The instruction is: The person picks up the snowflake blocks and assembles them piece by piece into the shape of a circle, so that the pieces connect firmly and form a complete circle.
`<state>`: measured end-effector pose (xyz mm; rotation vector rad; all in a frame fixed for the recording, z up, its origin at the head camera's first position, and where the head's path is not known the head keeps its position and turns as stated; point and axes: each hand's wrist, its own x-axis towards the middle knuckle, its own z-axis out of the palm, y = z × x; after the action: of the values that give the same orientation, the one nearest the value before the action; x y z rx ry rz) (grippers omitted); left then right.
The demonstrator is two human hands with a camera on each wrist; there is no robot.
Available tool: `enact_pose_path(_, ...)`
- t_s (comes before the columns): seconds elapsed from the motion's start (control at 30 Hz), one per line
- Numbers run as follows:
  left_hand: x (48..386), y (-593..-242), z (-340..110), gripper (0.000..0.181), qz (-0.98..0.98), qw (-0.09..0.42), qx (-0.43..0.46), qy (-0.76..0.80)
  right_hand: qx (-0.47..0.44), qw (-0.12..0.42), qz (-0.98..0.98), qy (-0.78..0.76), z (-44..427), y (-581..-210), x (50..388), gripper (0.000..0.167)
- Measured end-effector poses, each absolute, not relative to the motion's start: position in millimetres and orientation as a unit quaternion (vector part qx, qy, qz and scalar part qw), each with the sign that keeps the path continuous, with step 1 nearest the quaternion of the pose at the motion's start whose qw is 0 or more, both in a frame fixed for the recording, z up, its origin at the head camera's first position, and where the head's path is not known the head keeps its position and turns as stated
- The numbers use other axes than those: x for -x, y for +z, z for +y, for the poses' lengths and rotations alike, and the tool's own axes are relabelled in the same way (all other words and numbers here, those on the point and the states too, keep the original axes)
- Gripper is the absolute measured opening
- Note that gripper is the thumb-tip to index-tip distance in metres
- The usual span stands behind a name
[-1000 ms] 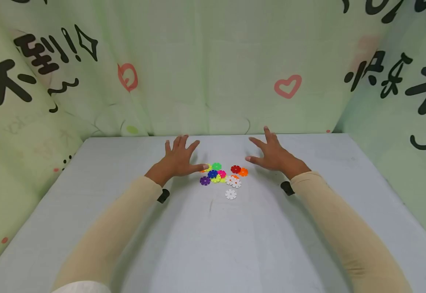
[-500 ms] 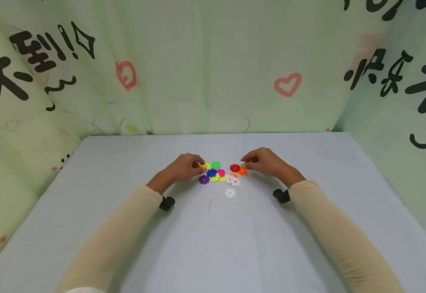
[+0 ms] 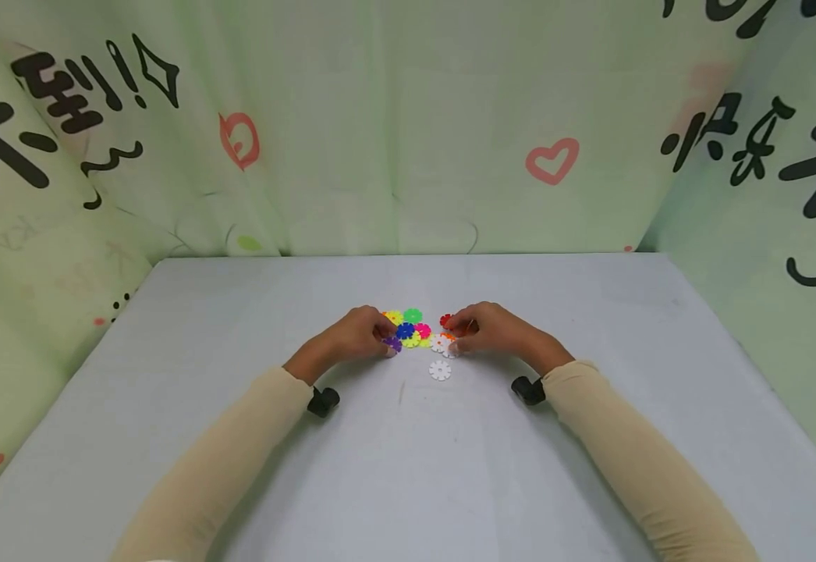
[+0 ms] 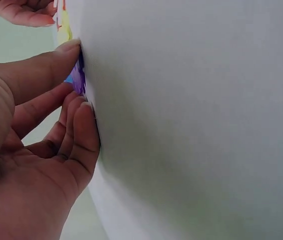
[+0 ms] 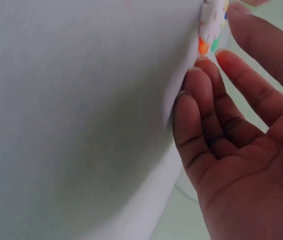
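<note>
Small notched plastic snowflake discs lie in a loose pile on the white table. My left hand (image 3: 357, 336) is at the pile's left edge, its thumb and index finger at opposite edges of a purple snowflake disc (image 4: 79, 75). Blue (image 3: 405, 331), green (image 3: 413, 315) and pink (image 3: 423, 331) discs lie just right of it. At the pile's right side, my right hand (image 3: 495, 332) rests with bent fingers, thumb and index finger apart. Its thumb is by the white discs (image 3: 439, 343), its index finger by a red disc (image 3: 445, 320). The orange disc there is mostly hidden.
One white disc (image 3: 439, 370) lies apart, nearer to me. The white table (image 3: 408, 460) ends at a pale green printed curtain (image 3: 394, 140), which also closes off both sides. Each wrist carries a black camera (image 3: 324, 401).
Both hands came down from a spread, raised pose to the pile's two sides. Since half a second ago they have moved slightly nearer to me, the right one also inward.
</note>
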<state>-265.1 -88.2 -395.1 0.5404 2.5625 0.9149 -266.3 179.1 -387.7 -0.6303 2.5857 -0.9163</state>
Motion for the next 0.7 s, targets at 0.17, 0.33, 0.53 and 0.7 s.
enact_pose_path(0.17,264.2,-396.6,-86.0,0.029,0.910,0.177,-0.194,0.320,0.251,0.164,0.905,-0.301,173.0,-386.8,262.7,0.021)
enact_pose_path(0.33,262.2,-395.9,-83.8,0.021,0.906,0.165,-0.201,0.333,0.238,0.158,0.910,-0.301,172.2,-386.0,262.0,0.017)
enact_pose_path(0.53,261.2,-395.5,-80.9,0.027,0.887,0.171,-0.207,0.376,0.224,0.144,0.912,-0.312,174.5,-387.7,263.3,0.016)
enact_pose_path(0.7,258.1,-393.9,-78.9,0.023,0.853,0.179,-0.181,0.455,0.238,0.126,0.906,-0.326,175.9,-384.0,261.5,0.016)
